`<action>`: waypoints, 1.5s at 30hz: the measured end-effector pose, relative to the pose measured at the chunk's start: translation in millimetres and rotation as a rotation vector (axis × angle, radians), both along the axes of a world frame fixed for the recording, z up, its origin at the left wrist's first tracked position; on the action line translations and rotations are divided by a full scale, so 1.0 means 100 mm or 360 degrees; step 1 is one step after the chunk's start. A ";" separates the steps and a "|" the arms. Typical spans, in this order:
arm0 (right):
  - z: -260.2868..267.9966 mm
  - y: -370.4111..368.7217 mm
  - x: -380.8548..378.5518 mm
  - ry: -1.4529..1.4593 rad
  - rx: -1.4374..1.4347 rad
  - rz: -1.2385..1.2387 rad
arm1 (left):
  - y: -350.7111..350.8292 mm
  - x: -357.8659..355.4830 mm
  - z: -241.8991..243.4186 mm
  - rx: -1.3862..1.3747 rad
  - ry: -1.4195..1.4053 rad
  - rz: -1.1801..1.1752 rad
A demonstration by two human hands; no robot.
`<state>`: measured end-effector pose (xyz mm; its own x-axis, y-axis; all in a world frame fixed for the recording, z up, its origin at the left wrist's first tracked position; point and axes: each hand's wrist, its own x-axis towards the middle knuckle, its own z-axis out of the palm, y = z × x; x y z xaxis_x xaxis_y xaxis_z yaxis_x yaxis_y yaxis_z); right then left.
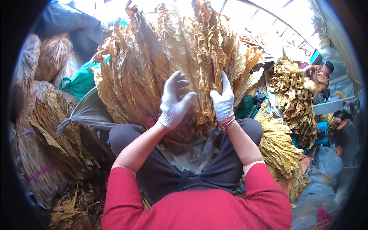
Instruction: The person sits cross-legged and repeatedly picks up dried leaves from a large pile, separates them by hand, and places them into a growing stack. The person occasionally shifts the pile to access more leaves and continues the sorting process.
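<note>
A large pile of dried brown leaves, seemingly tobacco [149, 66], stands upright in front of my crossed legs. My left hand [176, 100], in a white knitted glove, is raised over the pile with its fingers apart and curved, holding nothing. My right hand [223, 99], gloved the same way with an orange band at the wrist, has its thumb and fingers spread beside a crumpled brown leaf [208, 97]; no grip on it shows. Grey-white sheeting [192, 156] lies between my legs under the pile's lower edge.
Plastic-wrapped leaf bundles [53, 54] and a green bag [82, 80] are at the left. Yellow leaves [276, 143] lie by my right knee, near a dark green bottle [245, 105]. Further right, a person [319, 74] is beside another leaf heap [296, 106]. Leaf scraps [77, 207] cover the lower left.
</note>
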<state>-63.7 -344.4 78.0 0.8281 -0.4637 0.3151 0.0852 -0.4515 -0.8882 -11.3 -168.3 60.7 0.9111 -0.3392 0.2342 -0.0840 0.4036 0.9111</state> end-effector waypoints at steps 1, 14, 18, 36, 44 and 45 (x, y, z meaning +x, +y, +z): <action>0.02 0.08 -0.05 0.0022 -0.0066 0.0024 | -0.08 -0.04 0.10 0.0000 0.0247 -0.0051; -0.14 0.09 -0.04 -0.0100 0.0762 -0.0139 | -0.24 0.27 -0.19 -0.0302 0.1001 -0.0205; -0.11 -0.04 -0.02 -0.0153 0.0676 -0.0111 | -0.11 0.33 -0.28 -0.0117 0.0825 -0.0283; -0.16 0.06 -0.34 0.0076 0.0889 0.0309 | -0.08 -0.21 -0.03 0.0464 0.0213 -0.0529; -0.18 0.15 -0.17 0.0196 0.0360 0.0025 | -0.10 -0.14 -0.37 -0.0106 0.0718 -0.0742; -0.19 0.16 -0.14 0.0178 0.0237 0.0027 | -0.09 -0.15 -0.38 -0.0186 0.0874 -0.0792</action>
<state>-77.4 -328.9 58.8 0.8621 -0.4842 0.1492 -0.0117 -0.3135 -0.9495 -25.8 -177.7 22.8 0.6530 -0.7423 -0.1503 0.5880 0.3718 0.7184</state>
